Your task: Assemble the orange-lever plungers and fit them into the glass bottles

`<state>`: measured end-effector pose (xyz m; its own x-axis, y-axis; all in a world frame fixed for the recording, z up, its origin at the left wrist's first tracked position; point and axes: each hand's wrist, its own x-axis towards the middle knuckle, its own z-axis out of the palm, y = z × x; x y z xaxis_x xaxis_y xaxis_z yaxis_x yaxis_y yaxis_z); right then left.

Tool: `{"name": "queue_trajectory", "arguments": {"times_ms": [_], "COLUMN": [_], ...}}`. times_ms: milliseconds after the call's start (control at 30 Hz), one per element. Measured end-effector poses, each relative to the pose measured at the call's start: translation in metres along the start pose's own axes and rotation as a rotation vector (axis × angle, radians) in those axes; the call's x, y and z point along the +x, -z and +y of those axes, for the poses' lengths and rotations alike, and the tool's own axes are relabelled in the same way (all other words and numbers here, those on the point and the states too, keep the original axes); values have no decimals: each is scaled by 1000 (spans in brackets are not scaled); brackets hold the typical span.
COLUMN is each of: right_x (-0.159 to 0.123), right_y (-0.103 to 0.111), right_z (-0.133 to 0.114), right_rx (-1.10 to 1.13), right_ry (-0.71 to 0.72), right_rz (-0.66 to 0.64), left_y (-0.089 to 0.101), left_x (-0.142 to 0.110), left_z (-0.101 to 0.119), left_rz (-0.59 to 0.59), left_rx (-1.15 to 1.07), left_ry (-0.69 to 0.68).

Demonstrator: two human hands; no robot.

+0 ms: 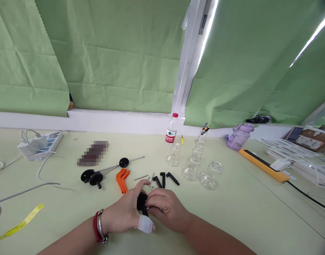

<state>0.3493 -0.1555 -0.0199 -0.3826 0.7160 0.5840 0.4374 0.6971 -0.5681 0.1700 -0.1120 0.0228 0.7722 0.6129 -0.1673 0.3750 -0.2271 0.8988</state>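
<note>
Two hands, one black round part between them, bottom centre of frame, with a short black stem pointing down. Left hand: half open, curved around the part and holding it; white wrap on one digit. Right hand: narrow, fingers curled, fingertips touching the part's right side. One small shiny bit at those fingertips, too small to identify; can't tell if it's pinched.

Loose parts, just above the hands: 3 orange angled pieces side by side, left of centre; 3 black L-shaped pieces right of those, apart from the hands. Between the two groups, 1 thin metal rod lying flat, plus several tiny metal bits, count unclear.

Left of centre: 3 black discs with long thin rods, two discs close together at lower left, one further right.

Right of centre: 4 clear glass vessels, the rear one with tools sticking out. Behind: 1 red-capped bottle, upright; 1 small yellow-handled tool just beside it. Further right, 1 purple bottle.

Two power strips: white at left, orange at right.
</note>
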Motion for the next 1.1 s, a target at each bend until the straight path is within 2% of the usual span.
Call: {"name": "queue_trajectory", "arguments": {"times_ms": [533, 767, 1100], "right_x": [-2, -3, -2], "right_y": [1, 0, 0], "right_z": [-1, 0, -1], "right_rx": [-2, 10, 1], "right_ry": [-25, -26, -19], "right_rz": [26, -16, 17], "left_y": [2, 2, 3], "left_x": [1, 2, 2], "left_z": [-2, -1, -6], "left_rz": [1, -32, -19], "left_rx": [-42, -100, -67], "left_ry": [-14, -24, -4]}}
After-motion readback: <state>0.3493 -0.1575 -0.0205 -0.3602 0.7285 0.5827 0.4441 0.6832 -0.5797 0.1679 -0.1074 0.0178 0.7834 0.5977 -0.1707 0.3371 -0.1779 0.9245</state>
